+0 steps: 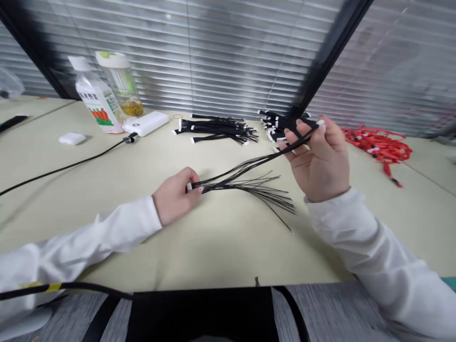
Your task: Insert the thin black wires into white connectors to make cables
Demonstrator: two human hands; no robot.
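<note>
A bundle of thin black wires [255,162] is clamped at its ends by the left hand [178,197] and right hand [320,164]. It is held above the pale, flat surface [221,251], between near and far edges.

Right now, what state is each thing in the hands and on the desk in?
Left hand: closed on held black wires
Right hand: pinching their white-tipped end, raised
Held black wires: stretched between the hands, loose ends fanned out
Left black wire pile: lying flat
Red cables: heaped, tangled-looking
Carrot-label bottle: upright, capped
Tumbler: lidded, yellowish contents low inside
Earbud case: shut
</note>
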